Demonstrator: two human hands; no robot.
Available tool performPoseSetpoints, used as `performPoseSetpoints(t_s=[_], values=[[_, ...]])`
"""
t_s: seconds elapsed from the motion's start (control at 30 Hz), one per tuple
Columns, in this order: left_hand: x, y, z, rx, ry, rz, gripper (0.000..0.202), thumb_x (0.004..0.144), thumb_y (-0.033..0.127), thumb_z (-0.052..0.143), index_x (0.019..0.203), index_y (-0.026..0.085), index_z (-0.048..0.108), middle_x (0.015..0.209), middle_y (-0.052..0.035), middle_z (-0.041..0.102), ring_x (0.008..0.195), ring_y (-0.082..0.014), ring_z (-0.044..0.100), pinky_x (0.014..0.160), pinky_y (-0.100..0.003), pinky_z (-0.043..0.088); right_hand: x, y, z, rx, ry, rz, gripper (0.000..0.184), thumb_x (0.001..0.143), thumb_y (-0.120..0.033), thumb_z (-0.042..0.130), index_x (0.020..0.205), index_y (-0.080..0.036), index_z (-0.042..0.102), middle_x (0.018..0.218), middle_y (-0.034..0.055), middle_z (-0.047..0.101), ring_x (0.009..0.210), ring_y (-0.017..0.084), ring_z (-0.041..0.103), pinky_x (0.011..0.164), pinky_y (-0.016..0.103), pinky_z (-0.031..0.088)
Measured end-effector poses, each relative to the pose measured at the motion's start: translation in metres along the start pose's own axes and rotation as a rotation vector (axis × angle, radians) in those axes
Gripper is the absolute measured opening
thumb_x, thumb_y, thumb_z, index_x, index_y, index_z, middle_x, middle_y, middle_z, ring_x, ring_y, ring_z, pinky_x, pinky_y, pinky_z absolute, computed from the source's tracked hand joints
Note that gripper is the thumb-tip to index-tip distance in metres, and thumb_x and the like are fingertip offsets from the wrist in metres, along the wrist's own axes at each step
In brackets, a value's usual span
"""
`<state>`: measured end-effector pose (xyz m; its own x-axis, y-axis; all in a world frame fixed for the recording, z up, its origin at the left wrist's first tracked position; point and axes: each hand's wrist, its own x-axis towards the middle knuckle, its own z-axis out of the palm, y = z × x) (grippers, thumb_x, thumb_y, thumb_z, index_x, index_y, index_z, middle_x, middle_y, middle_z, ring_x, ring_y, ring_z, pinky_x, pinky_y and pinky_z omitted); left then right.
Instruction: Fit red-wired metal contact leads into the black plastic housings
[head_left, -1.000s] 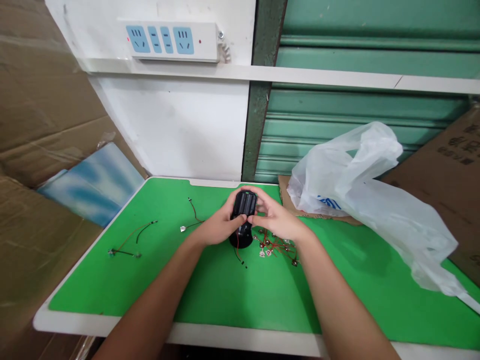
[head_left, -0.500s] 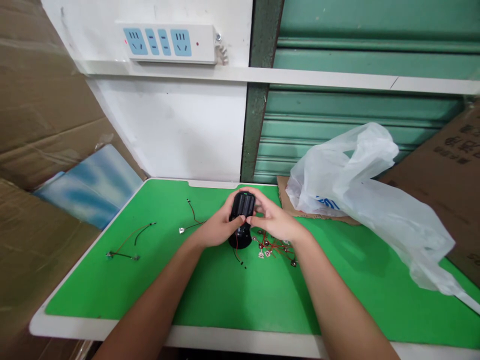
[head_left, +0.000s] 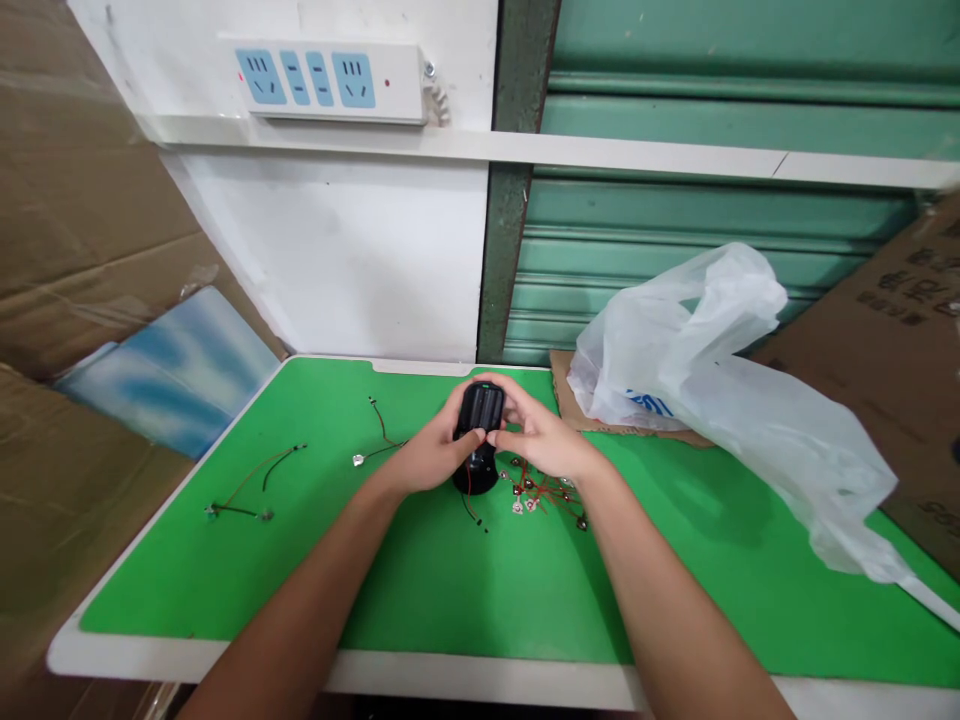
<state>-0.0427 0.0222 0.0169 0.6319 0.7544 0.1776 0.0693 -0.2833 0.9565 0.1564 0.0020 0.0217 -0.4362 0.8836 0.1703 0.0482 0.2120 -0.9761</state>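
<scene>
A black plastic housing (head_left: 480,405) with long grooves and a rounded lower end is held upright between both hands above the green mat. My left hand (head_left: 433,450) is closed round its left side, thumb pressed on the front. From the right, my right hand (head_left: 541,437) grips it too, and the two thumb tips nearly meet at its middle. Thin red and black wires (head_left: 471,508) hang from the lower part. Beside my right hand lies a pile of small metal contacts with red wires (head_left: 531,492). What the fingers behind the housing touch is hidden.
Wired contacts (head_left: 238,511) lie at the left of the green mat (head_left: 480,600), and another wired piece (head_left: 358,460) lies near my left wrist. A white plastic bag (head_left: 675,340) rests on cardboard at the right. A power strip (head_left: 330,80) is mounted on the wall behind.
The whole view has shifted slightly. Both hands keep their hold on the black housing, with hardly any movement of the thumbs.
</scene>
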Motion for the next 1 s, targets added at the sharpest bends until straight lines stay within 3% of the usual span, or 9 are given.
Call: performPoseSetpoints(t_s=[0.8,1.0], values=[[0.0008,0.0007,0.0041,-0.025,0.028,-0.035,0.073,0.095,0.04,0.058,0.155,0.015,0.024,0.148,-0.017,0.049,0.139,-0.0313,0.045,0.12,-0.047,0.032,0.0018,0.0037,0.0015,0.02,0.01,0.017,0.07,0.082,-0.013,0.062,0.146,-0.029,0.038,0.125,0.006,0.058,0.107,0.02,0.058,0.092,0.037,0.053],[0.0013,-0.0005,0.0048,-0.02,0.04,-0.03,0.071,0.095,0.037,0.058,0.156,0.017,0.026,0.148,-0.0158,0.05,0.139,-0.031,0.045,0.12,-0.048,0.031,0.0016,0.003,0.0018,0.039,0.002,0.051,0.07,0.082,-0.013,0.062,0.145,-0.032,0.038,0.129,0.0067,0.056,0.103,0.02,0.059,0.078,0.033,0.056]])
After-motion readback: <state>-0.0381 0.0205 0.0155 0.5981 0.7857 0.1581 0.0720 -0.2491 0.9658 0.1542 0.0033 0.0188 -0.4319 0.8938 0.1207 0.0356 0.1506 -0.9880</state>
